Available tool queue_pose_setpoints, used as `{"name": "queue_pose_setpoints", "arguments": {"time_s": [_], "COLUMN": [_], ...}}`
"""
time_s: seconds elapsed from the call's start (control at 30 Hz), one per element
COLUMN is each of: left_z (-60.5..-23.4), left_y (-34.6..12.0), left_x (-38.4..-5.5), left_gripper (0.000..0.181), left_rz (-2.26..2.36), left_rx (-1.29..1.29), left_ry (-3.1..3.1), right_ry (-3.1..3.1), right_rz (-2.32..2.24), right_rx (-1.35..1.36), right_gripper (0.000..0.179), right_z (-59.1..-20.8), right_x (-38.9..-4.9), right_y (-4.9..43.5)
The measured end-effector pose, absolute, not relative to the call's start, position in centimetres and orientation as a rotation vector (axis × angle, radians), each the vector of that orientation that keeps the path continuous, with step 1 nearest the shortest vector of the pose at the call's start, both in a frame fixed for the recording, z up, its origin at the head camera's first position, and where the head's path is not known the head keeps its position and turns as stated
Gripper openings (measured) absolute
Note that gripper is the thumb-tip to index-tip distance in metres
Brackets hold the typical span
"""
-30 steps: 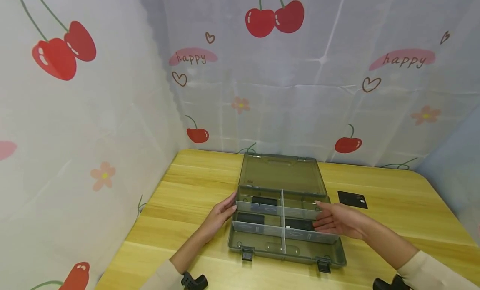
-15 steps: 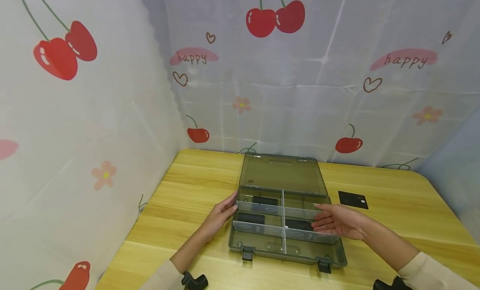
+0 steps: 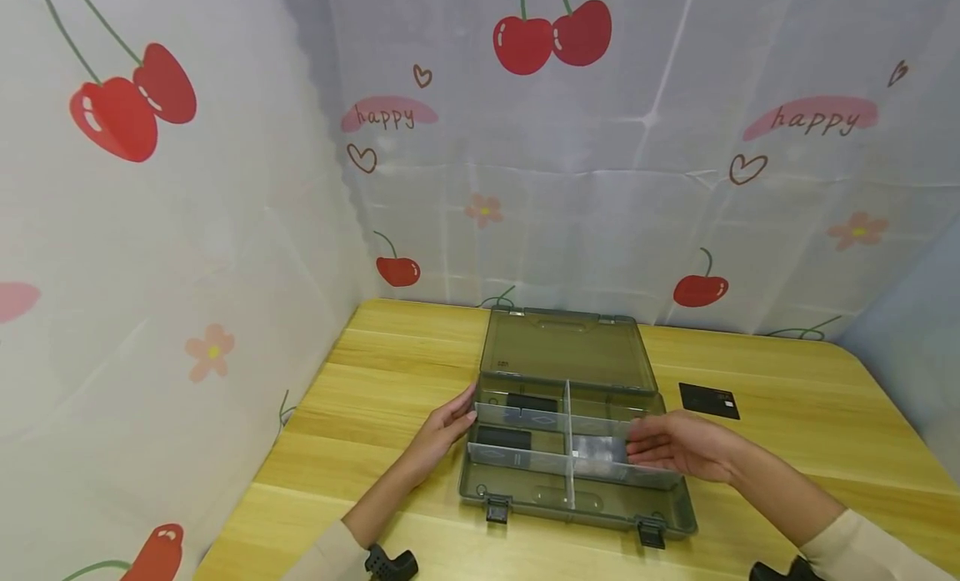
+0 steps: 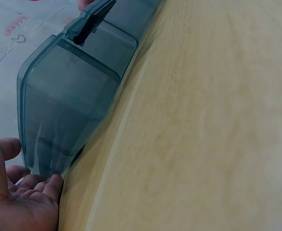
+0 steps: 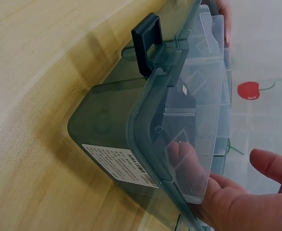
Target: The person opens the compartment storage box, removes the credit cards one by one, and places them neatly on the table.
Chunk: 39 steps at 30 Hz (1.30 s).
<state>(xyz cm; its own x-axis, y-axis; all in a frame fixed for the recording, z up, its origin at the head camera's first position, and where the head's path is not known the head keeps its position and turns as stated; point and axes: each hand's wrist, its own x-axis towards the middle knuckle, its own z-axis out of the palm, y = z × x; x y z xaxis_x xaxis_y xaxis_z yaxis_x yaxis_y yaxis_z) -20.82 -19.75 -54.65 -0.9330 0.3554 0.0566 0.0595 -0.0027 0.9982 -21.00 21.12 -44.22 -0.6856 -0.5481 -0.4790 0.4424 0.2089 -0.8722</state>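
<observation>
A dark translucent storage box (image 3: 525, 511) with clear dividers lies on the table, its lid (image 3: 567, 350) folded back. My left hand (image 3: 441, 428) holds the box's left side. In the left wrist view its thumb meets the rim and its curled fingers touch the lower wall. My right hand (image 3: 684, 449) reaches into the right middle compartment, fingertips at a flat dark card (image 3: 597, 449) that now looks pale with glare. The right wrist view shows those fingers through a clear divider (image 5: 201, 130), thumb apart. Dark cards lie in the left middle (image 3: 504, 437) and left back compartments (image 3: 531, 403).
A black card (image 3: 708, 400) lies on the wooden table (image 3: 390, 356), right of the box. Two latches (image 3: 498, 508) hang from the box's front. A cherry-patterned cloth (image 3: 480, 231) rises behind the table. Black straps (image 3: 392, 563) show near both wrists.
The card at my right fingertips has gone from dark to pale with glare, apparently tilting. My right hand has shifted slightly. My left hand keeps its place on the box.
</observation>
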Motion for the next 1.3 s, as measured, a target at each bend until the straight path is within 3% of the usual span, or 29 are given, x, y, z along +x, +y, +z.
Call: {"name": "queue_pose_setpoints", "arguments": {"time_s": [0.13,1.3], "left_z": [-54.7,-54.8], "left_y": [-19.8,-19.8], "left_x": [-20.8,-20.7], "left_gripper": [0.061,0.062], "left_rz": [2.033,2.029], "left_rx": [0.442,0.436], "left_ry": [2.067,2.077], "right_ry": [1.706,1.923], "right_rz": [-1.601,-1.583], "right_rx": [-0.146,-0.212], "right_gripper": [0.048,0.041], "right_z": [-44.3,-44.9], "right_x": [-20.9,-20.4], "right_y": [21.2,19.1]}}
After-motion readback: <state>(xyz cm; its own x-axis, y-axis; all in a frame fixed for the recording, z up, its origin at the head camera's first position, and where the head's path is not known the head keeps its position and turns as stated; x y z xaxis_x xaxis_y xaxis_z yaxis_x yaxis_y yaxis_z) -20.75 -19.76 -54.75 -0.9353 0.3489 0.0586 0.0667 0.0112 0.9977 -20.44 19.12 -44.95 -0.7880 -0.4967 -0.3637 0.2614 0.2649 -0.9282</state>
